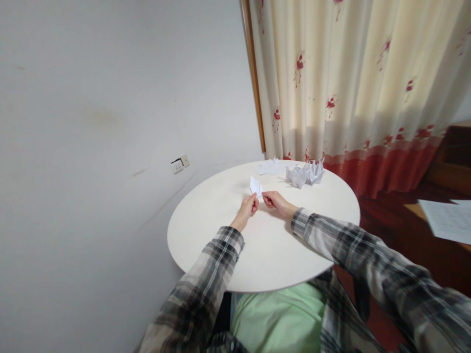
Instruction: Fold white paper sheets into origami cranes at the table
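Observation:
A small piece of folded white paper (255, 186) stands up between my two hands, its pointed top facing away from me. My left hand (249, 208) pinches its lower left edge between thumb and fingers. At the lower right corner, my right hand (276, 202) pinches the same paper. Both hands are just above the round white table (206, 215). Several folded white paper figures with pointed tips, like paper cranes (305, 174), sit in a cluster beyond my right hand. Flat white sheets (270, 167) lie behind the folded paper, near the far edge.
A white wall (110, 147) with a power socket (177, 166) borders the table on the left. Behind the table hangs a flowered curtain (331, 73) with a red hem. To the right, printed papers (447, 219) lie on a wooden surface.

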The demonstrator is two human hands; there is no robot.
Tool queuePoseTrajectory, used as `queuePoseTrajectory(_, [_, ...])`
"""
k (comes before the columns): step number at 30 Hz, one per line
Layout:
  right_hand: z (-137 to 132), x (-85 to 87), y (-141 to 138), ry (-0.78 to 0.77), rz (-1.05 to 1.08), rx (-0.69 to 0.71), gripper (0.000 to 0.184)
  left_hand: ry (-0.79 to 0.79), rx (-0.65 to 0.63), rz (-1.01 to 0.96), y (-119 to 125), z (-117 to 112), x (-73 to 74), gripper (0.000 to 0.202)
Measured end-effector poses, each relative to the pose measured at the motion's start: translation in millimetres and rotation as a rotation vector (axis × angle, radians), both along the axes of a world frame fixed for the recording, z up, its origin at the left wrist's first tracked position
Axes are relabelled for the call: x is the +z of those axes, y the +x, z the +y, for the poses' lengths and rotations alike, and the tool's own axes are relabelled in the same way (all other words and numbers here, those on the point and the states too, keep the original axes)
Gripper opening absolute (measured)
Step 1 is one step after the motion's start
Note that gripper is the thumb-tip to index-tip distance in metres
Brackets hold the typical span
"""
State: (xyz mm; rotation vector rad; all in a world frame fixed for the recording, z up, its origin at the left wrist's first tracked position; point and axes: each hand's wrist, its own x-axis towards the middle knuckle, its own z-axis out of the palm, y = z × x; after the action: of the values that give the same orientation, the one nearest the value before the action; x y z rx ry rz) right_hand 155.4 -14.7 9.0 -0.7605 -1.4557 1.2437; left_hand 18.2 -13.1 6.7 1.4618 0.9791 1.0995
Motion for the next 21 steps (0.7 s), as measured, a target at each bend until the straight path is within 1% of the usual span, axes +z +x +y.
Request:
queuePoseTrajectory(2, [-1.0, 1.3, 0.3, 0.016, -0.005, -0.010, 0.042, -0.009, -0.020, -0.004, 0.8, -0.3, -0.6, 0.046])
queuePoseTrajectory(5, [-3.6, 3.1, 0.2, 0.039, -0.041, -0.005, 0.041, 0.033, -0.021, -0.011, 2.2, -0.6, -0.7, 0.045])
queuePoseTrajectory(10, [-4.1, 0.9, -1.5, 0.045, -0.125, 0.012, 0.039, 0.139, 0.050, -0.035, 0.9, 2.1, -0.4, 0.045])
queuePoseTrajectory(13, [-0.5, -1.7, -1.6, 0.062, -0.102, -0.057, 0.037, 0.181, 0.068, -0.045, -1.0, 4.0, 0.3, 0.041])
queuePoseTrajectory(16, [2.6, -2.7, -0.6, 0.065, -0.005, -0.140, 0.030, 0.167, 0.059, -0.031, -0.8, 4.6, 0.0, 0.035])
queuePoseTrajectory(17, [2.9, -2.7, -0.2, 0.059, 0.027, -0.130, 0.029, 0.150, 0.049, -0.019, -0.1, 4.6, -0.6, 0.033])
queuePoseTrajectory(18, [2.5, -2.7, 0.1, 0.051, 0.050, -0.086, 0.030, 0.128, 0.033, -0.001, 0.9, 4.4, -1.4, 0.030])
queuePoseTrajectory(21, [-1.0, -2.4, 0.2, 0.033, 0.073, 0.143, 0.033, 0.070, -0.041, 0.069, 3.9, 3.4, -4.5, 0.022])
